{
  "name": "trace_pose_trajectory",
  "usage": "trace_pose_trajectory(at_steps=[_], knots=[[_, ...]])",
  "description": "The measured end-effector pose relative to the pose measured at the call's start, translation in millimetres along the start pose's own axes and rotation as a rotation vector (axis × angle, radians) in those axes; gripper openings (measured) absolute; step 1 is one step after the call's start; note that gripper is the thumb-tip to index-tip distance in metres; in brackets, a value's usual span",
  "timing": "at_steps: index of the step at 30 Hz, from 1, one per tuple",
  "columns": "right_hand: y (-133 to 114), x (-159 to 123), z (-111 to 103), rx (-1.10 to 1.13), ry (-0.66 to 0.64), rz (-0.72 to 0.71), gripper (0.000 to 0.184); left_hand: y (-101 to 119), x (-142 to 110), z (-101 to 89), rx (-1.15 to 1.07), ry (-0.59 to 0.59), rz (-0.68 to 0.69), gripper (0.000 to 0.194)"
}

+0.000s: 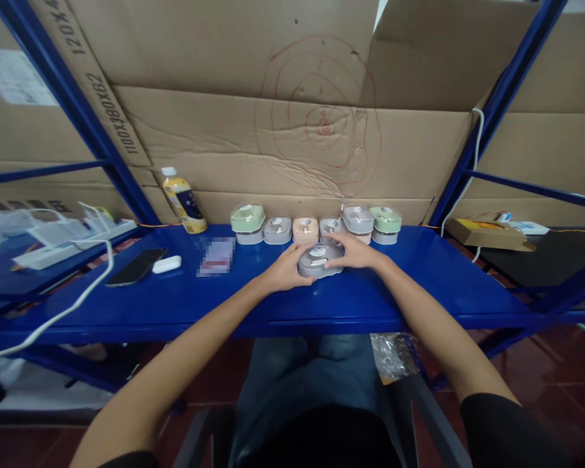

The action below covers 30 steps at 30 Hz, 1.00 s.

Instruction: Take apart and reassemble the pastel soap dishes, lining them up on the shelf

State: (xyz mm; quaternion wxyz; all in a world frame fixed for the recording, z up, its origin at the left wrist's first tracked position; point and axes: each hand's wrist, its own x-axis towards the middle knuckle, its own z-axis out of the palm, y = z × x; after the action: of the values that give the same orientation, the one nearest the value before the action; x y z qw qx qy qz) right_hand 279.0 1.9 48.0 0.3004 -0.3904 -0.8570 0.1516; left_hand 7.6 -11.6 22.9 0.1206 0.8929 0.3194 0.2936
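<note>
A grey lidded container (320, 257) with a clear cover and a pale oblong piece on top rests on the blue shelf. My left hand (291, 266) wraps its left side, thumb toward the near edge. From the right, my right hand (353, 251) grips the same container, fingers over its far side. Just behind stands a row of similar small boxes: a green one over grey (248, 222) at the left, a grey one (277, 229), a peach one (305, 229), another grey one (330, 229) partly hidden by my right hand, a stacked grey one (358, 220) and a green one (385, 223).
Left on the blue shelf (273, 305) are a yellow drink bottle (184, 201), a blurred-out card (216, 256), a white earbud case (167, 264) and a black phone (137, 267). A white cable (90, 286) hangs beside them. Cardboard (214, 143) backs the shelf; blue posts (504, 94) flank it.
</note>
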Motion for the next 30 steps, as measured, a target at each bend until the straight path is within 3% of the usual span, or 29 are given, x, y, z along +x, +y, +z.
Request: trace_pose_trajectory(at_steps=[2,4,7,10,14,18,25,27,30], knots=[[3,0,-14,0.076,0.188,0.009,0.076,3,2,-5.1,0.025,0.092,-0.036,0.086],[8,0,-31,0.12,0.459,0.025,0.062,5,10,-12.7,0.05,0.25,-0.08,0.082],[18,0,-50,0.116,0.826,0.104,0.061,9,37,-20.1,0.095,0.478,-0.192,0.082],[29,-1,-58,0.098,0.994,0.203,0.061,17,77,-12.9,0.16,0.484,-0.336,0.081],[38,-1,-58,0.054,0.995,0.249,0.06,28,129,16.9,0.242,0.404,-0.447,0.078],[41,-1,-57,0.005,0.988,0.255,0.061,30,155,45.1,0.277,0.377,-0.438,0.073],[37,0,-56,0.011,0.983,0.227,0.061,28,160,60.1,0.33,0.295,-0.438,0.098],[37,0,-55,0.018,0.98,0.22,0.059,30,155,56.7,0.32,0.299,-0.433,0.096],[36,-1,-55,0.007,0.967,0.236,0.058,25,141,41.0,0.329,0.33,-0.418,0.079]])
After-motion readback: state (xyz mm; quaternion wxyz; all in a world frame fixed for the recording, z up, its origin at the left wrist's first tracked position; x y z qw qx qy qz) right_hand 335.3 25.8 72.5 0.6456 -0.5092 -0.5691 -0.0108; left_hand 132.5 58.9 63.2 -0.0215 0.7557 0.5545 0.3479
